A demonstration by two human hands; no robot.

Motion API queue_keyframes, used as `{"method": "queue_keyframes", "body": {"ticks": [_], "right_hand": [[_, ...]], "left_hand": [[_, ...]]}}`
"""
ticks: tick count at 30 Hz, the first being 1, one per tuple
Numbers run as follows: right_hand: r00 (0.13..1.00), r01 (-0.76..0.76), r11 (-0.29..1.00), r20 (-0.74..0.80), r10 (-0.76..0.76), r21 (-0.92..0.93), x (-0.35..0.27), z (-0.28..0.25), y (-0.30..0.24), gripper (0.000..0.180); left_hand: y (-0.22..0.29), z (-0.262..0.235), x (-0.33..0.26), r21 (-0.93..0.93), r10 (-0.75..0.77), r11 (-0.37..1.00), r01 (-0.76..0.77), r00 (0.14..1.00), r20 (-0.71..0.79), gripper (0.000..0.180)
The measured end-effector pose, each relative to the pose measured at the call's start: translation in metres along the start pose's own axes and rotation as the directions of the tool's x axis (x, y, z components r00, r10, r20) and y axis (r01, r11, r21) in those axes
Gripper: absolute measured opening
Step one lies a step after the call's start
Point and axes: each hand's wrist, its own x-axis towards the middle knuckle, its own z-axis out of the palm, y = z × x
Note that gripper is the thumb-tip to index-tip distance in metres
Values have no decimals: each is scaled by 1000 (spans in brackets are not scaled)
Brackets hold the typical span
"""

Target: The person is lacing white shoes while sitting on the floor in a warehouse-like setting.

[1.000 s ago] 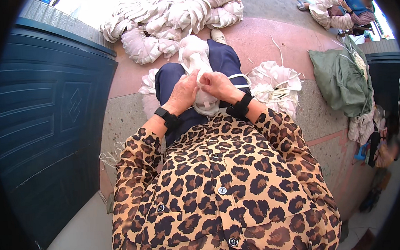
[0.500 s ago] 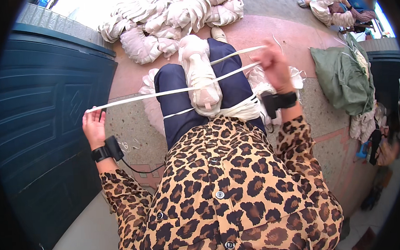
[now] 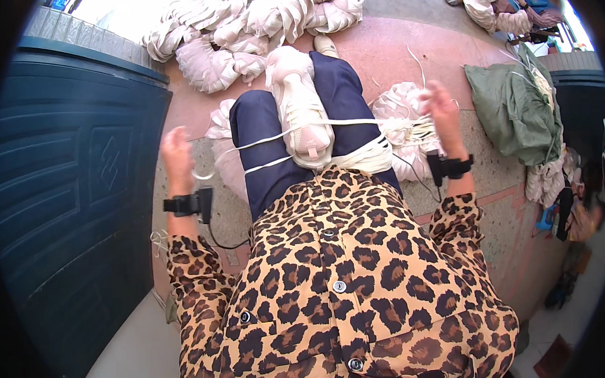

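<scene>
A pale pink and white sneaker (image 3: 297,98) is held between my knees. A white shoelace (image 3: 353,122) runs across it, over my thighs. On the right, the lace reaches my right hand (image 3: 442,115), whose fingers are curled at it, somewhat blurred. My left hand (image 3: 177,154) is raised on the left, its fingers smeared by motion. Next to it the lace's left end (image 3: 206,175) curls slack; whether the fingers touch it is not clear. A bundle of white laces (image 3: 367,156) lies over my right thigh, with a strand round the left one.
Wrapped pale pink bundles (image 3: 241,29) are heaped at the far side; another bundle (image 3: 400,103) lies beyond my right knee. A green sack (image 3: 512,109) stands at right, a dark blue panelled door (image 3: 85,165) at left. Another person (image 3: 537,3) sits at far right.
The lace, taut between both hands before, now hangs loose at its left end. My left hand has moved inward and up, my right hand outward to the right and slightly down.
</scene>
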Motion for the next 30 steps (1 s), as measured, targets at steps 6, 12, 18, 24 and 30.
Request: {"method": "queue_keyframes", "body": {"ticks": [6, 12, 18, 24, 30], "right_hand": [[908, 274, 908, 396, -135, -317, -25, 89, -4, 16], [709, 702, 615, 431, -558, -360, -20, 110, -23, 29], [714, 628, 646, 652, -256, -435, -13, 111, -25, 20], [864, -26, 982, 490, 117, -188, 14, 4, -51, 26], [979, -79, 552, 170, -116, 830, 24, -101, -18, 32]], "left_hand": [[10, 86, -71, -184, -170, 883, 431, 661, 731, 22], [-5, 102, -81, -121, -197, 910, 397, 671, 714, 24], [-17, 114, -78, 161, 78, 969, -188, 850, 521, 15], [-10, 118, -72, 320, 204, 892, -320, 915, 348, 18], [-7, 120, -63, 372, 261, 828, -419, 876, 405, 17]]}}
